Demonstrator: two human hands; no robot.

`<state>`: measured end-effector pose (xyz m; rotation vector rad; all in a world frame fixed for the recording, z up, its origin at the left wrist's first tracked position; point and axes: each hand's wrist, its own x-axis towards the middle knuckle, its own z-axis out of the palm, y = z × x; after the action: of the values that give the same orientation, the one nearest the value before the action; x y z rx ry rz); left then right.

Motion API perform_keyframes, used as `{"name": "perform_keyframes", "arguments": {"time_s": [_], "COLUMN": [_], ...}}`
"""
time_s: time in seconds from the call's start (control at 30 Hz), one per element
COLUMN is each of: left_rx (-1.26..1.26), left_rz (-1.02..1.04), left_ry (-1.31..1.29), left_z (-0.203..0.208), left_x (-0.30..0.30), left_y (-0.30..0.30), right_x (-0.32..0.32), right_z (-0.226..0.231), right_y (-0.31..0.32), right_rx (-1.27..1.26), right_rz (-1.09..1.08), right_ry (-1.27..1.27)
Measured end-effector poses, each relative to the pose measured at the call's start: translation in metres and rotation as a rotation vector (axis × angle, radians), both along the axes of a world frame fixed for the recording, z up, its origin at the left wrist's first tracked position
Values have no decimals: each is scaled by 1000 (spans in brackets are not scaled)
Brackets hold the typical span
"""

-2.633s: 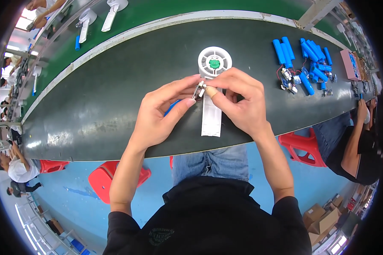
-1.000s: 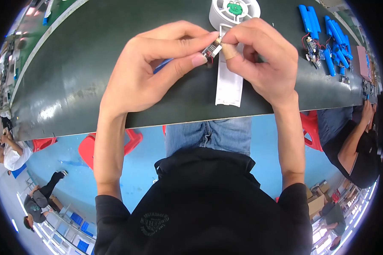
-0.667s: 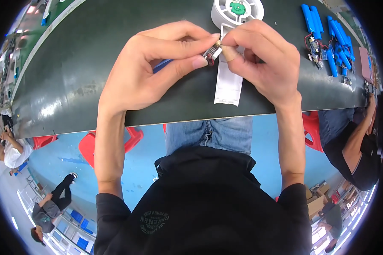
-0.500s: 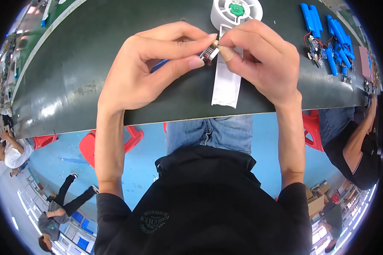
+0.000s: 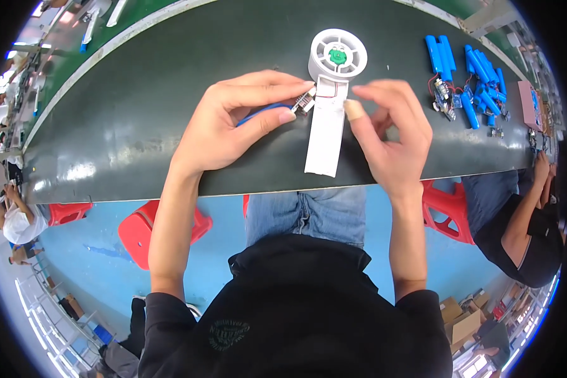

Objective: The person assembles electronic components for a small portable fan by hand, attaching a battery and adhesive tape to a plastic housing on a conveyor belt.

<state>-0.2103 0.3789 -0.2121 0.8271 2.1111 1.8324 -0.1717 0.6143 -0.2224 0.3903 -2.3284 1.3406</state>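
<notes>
My left hand [image 5: 223,129] pinches a small circuit board [image 5: 304,101] between thumb and fingertips. A blue cylindrical cell [image 5: 262,114] shows behind it, partly hidden by the hand. Right beside the board lies a white fan housing: a long trough-like handle [image 5: 323,142] pointing toward me and a round spoked head [image 5: 314,62] with a green centre [image 5: 337,57]. Thin wires [image 5: 335,90] show at the top of the handle. My right hand [image 5: 398,129] hovers just right of the handle, thumb and index finger apart. A tan wrap covers part of its thumb; nothing visible is held.
At the right of the dark table [image 5: 132,126] lies a group of blue cells [image 5: 482,69] with wired boards [image 5: 444,99]. Farther right is a pink box [image 5: 526,107]. Red stools [image 5: 135,233] stand below the edge. A co-worker [image 5: 516,227] sits at the right.
My right hand has let go of the board's end and moved away from it, fingers parting. The left hand still holds the board. The fan housing appears lower in view and fully visible.
</notes>
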Motion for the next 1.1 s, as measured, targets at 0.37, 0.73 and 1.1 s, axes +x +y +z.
{"name": "perform_keyframes", "arguments": {"time_s": [0.37, 0.73, 1.1], "left_rx": [-523, -552, -1220], "left_rz": [166, 638, 1310], "left_ry": [371, 341, 485], "left_z": [3, 10, -20], "left_x": [20, -184, -283], "left_y": [-5, -46, -169], "right_x": [17, -233, -303], "right_z": [17, 11, -24], "right_y": [-18, -50, -53], "right_rx": [-352, -107, 54], "right_rz": [111, 227, 105], "right_ry": [-926, -644, -429]}}
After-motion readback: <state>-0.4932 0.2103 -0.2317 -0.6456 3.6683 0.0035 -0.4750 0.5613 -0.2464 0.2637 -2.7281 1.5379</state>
